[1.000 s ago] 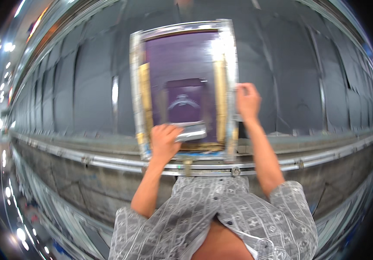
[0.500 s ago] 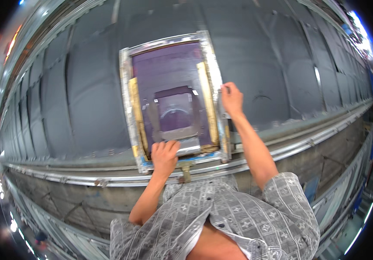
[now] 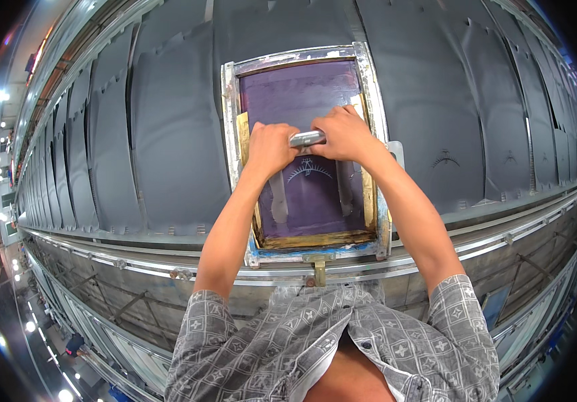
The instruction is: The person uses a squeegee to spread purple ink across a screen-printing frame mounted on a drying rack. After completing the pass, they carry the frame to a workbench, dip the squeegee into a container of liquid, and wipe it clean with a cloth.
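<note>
My left hand (image 3: 273, 147) and my right hand (image 3: 349, 136) are both closed round the ends of a squeegee (image 3: 307, 139) with a grey metal handle. Only the middle of the handle shows between my fists; its blade is hidden. It sits across the middle of a screen-printing screen (image 3: 233, 107), whose pale, ink-stained frame surrounds purple mesh (image 3: 298, 84). Just nearer than the squeegee, a pale arched design (image 3: 308, 174) shows in the mesh. Dark ink streaks run down both sides of the design, and yellowish tape (image 3: 369, 201) lines the frame's inner edges.
Dark grey sheets (image 3: 174, 147) lie side by side along the long table. The sheet right of the screen bears a small arched print (image 3: 446, 159). Metal rails (image 3: 147, 266) follow the near edge, with a brass-coloured bracket (image 3: 319, 266) at the screen's near side.
My right hand has left the screen's right edge and taken hold of the squeegee. My left hand and the squeegee have moved from the near end to mid-screen.
</note>
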The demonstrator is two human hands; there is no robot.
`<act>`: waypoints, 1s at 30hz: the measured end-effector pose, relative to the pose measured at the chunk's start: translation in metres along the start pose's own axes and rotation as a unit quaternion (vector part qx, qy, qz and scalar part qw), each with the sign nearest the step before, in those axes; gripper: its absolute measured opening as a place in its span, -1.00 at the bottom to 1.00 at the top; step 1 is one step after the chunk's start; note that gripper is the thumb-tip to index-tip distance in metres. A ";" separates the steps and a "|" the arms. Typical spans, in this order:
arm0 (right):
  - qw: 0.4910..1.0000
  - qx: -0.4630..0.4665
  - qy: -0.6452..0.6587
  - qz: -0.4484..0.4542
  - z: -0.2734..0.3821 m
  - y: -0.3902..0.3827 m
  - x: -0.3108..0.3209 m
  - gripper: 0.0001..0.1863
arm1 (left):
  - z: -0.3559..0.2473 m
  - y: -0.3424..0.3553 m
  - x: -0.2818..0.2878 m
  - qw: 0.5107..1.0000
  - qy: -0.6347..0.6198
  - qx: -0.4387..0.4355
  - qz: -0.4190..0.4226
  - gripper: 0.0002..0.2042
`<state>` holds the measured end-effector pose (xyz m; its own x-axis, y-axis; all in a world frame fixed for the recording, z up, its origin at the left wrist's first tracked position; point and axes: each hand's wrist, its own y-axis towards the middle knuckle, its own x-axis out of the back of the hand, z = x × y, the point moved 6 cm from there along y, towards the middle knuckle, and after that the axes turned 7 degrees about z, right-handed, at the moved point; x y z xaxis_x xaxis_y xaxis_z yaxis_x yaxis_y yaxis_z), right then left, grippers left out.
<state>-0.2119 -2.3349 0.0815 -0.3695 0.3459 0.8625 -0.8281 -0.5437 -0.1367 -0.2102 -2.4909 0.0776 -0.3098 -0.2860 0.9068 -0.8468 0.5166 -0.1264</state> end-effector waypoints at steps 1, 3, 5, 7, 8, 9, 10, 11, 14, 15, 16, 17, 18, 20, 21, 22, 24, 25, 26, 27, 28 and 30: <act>0.999 -0.011 -0.028 0.019 -0.002 0.007 -0.012 -0.76 | 0.003 0.005 -0.003 1.000 0.001 0.006 0.000 -0.88; 0.999 -0.014 -0.035 0.016 -0.002 0.001 -0.031 -0.81 | 0.004 0.000 -0.010 1.000 -0.018 0.008 -0.012 -0.91; 0.999 -0.008 -0.049 0.018 0.009 -0.026 -0.052 -0.83 | -0.010 -0.035 -0.034 0.999 0.014 0.029 -0.006 -0.89; 0.999 0.017 -0.037 0.023 0.037 -0.072 -0.068 -0.82 | -0.028 -0.087 -0.057 0.999 -0.039 0.016 -0.013 -0.83; 0.999 0.028 -0.013 0.029 0.047 -0.088 -0.071 -0.81 | -0.037 -0.105 -0.063 0.998 -0.059 0.021 0.000 -0.83; 0.999 0.026 -0.005 0.041 0.047 -0.089 -0.071 -0.81 | -0.042 -0.111 -0.060 0.998 -0.065 0.019 0.009 -0.83; 0.998 0.024 0.003 0.053 0.047 -0.090 -0.070 -0.80 | -0.044 -0.113 -0.058 0.997 -0.073 0.017 0.018 -0.84; 0.998 0.021 0.012 0.066 0.047 -0.090 -0.071 -0.80 | -0.041 -0.106 -0.054 0.998 -0.066 0.016 0.014 -0.84; 0.997 0.006 -0.054 0.050 0.020 -0.038 -0.043 -0.84 | -0.016 -0.048 -0.031 1.000 -0.001 0.010 0.000 -0.88; 0.998 -0.010 -0.037 0.058 0.006 -0.017 -0.037 -0.87 | -0.007 -0.028 -0.025 1.000 -0.004 0.007 -0.030 -0.90; 0.998 -0.024 -0.008 0.049 -0.003 -0.001 -0.029 -0.88 | -0.001 -0.011 -0.020 0.999 0.023 0.004 -0.026 -0.93; 0.998 -0.039 -0.008 0.052 -0.007 0.007 -0.023 -0.89 | 0.002 -0.001 -0.014 0.999 0.003 0.006 -0.034 -0.94; 0.997 -0.056 -0.003 0.059 -0.009 0.009 -0.024 -0.90 | 0.005 0.003 -0.015 0.999 -0.017 0.007 -0.035 -0.95; 0.999 -0.035 -0.016 0.035 -0.003 -0.006 -0.037 -0.84 | -0.002 -0.014 -0.030 0.999 -0.013 0.018 -0.034 -0.95; 0.999 -0.027 -0.018 0.025 0.002 -0.022 -0.051 -0.81 | -0.007 -0.032 -0.042 0.999 -0.013 0.023 -0.028 -0.94; 0.998 -0.024 -0.034 0.042 0.011 -0.046 -0.066 -0.79 | -0.018 -0.055 -0.055 1.000 -0.008 0.021 0.009 -0.85; 0.992 -0.044 -0.029 0.118 0.039 -0.087 -0.082 -0.76 | -0.042 -0.104 -0.066 1.000 -0.022 0.000 -0.014 -0.82; 0.998 -0.004 0.028 0.064 0.053 -0.103 -0.075 -0.78 | -0.052 -0.123 -0.066 0.999 -0.031 0.002 -0.013 -0.80; 0.996 0.036 0.085 0.010 0.060 -0.115 -0.065 -0.78 | -0.055 -0.130 -0.065 0.999 -0.025 -0.002 -0.029 -0.77; 0.987 0.017 0.148 -0.055 0.049 -0.119 -0.051 -0.74 | -0.061 -0.138 -0.062 0.999 -0.020 -0.003 -0.041 -0.74; 0.971 0.004 0.205 -0.124 0.025 -0.113 -0.035 -0.69 | -0.062 -0.139 -0.059 0.998 -0.011 -0.004 -0.061 -0.70; 0.921 -0.165 -0.002 -0.354 -0.026 -0.128 0.003 -0.70 | -0.064 -0.147 -0.057 0.998 -0.012 0.013 -0.057 -0.61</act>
<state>-0.1174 -2.2446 0.0890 0.3137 0.5214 0.7936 -0.9437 0.0788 0.3213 -0.0406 -2.4983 0.0701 -0.2207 -0.3609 0.9061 -0.8880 0.4586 -0.0336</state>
